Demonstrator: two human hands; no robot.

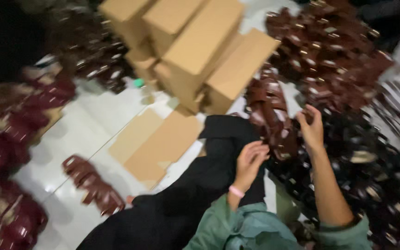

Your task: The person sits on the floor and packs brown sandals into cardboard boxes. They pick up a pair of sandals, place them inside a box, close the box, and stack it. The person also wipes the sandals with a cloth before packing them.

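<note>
Brown sandals (274,122) lie between both hands, left (250,159) and right (311,129), grips blurred, beside cardboard boxes (200,51).

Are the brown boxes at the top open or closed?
Closed. The stacked cardboard boxes show flat, shut tops with nothing sticking out. The cardboard sheet on the white floor lies flat, not made into a box.

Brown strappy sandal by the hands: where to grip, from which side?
Take the brown sandal by its upper straps, coming from above. It lies sole-down, straps up, between the left hand and right hand. Blur hides buckle detail.
</note>
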